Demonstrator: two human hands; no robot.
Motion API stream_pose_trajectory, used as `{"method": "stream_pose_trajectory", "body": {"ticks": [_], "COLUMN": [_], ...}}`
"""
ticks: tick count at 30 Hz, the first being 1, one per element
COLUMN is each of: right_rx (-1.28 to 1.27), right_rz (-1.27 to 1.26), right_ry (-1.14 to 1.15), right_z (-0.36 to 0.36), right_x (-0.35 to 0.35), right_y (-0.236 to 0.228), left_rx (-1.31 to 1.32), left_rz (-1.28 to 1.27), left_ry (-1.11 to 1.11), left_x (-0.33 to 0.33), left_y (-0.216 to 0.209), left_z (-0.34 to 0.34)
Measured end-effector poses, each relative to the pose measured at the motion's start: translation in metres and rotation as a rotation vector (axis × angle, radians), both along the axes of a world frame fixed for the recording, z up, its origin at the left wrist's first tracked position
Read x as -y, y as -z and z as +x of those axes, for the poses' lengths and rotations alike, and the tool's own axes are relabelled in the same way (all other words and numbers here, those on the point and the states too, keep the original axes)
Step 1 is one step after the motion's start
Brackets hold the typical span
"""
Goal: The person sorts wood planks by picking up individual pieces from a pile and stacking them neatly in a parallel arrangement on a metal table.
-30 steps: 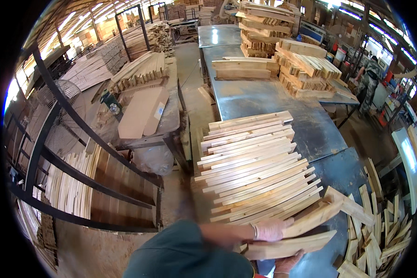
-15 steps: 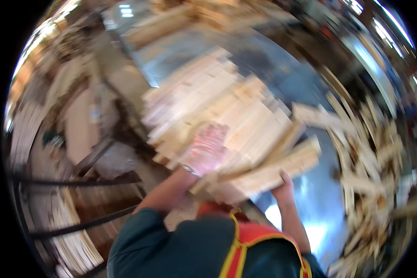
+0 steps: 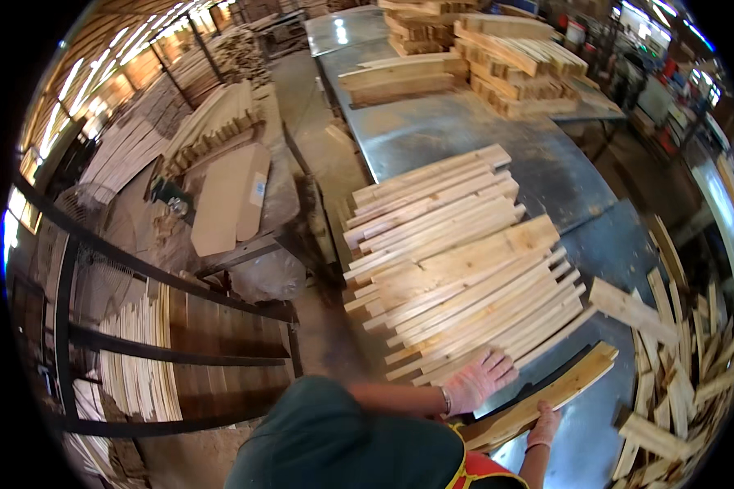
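A row of pale wooden boards (image 3: 473, 285) lies side by side on a metal table. My left hand (image 3: 479, 383), in a thin whitish glove, rests with fingers spread on the near edge of that row. Closer to me, a single thicker wooden board (image 3: 575, 381) lies at a slant, with a narrow dark gap between it and the row. My right hand (image 3: 543, 427) grips this board from its near side, its thumb over the top edge. The board's lower left end is partly hidden by my body.
The metal table (image 3: 506, 122) runs away from me, with stacked boards (image 3: 522, 65) at its far end. Wood offcuts (image 3: 677, 391) are heaped on the right. On the left stand a black metal rack (image 3: 179, 354) and a workbench (image 3: 281, 183) with a cardboard sheet (image 3: 232, 200).
The view has swung and steadied. My left hand has slid from the middle of the row to its near edge. The board in my right hand now lies farther from the row.
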State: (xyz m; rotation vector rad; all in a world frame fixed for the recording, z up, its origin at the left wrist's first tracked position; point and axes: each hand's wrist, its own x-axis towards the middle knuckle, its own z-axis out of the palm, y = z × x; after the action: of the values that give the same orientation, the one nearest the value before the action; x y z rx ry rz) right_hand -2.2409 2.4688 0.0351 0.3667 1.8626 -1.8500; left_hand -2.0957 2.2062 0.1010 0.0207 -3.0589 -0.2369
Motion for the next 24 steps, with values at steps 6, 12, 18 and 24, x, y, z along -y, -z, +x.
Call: {"method": "stream_pose_trajectory", "body": {"ticks": [6, 12, 18, 24], "right_rx": [0.145, -0.700, 0.168, 0.046], "right_rz": [-0.117, 0.562, -0.704, -0.758], "right_ry": [-0.515, -0.922, 0.061, 0.367], "right_z": [0.009, -0.137, -0.298, -0.427], "right_x": [0.123, 0.039, 0.072, 0.092], "right_y": [-0.030, -0.042, 0.002, 0.040], "left_rx": [-0.113, -0.072, 0.026, -0.104], "left_rz": [0.358, 0.207, 0.124, 0.192], "left_ry": [-0.158, 0.046, -0.051, 0.004], "left_x": [0.010, 0.007, 0.014, 0.007], "left_y": [-0.020, -0.053, -0.061, -0.027], "left_z": [-0.025, -0.087, -0.086, -0.095]}}
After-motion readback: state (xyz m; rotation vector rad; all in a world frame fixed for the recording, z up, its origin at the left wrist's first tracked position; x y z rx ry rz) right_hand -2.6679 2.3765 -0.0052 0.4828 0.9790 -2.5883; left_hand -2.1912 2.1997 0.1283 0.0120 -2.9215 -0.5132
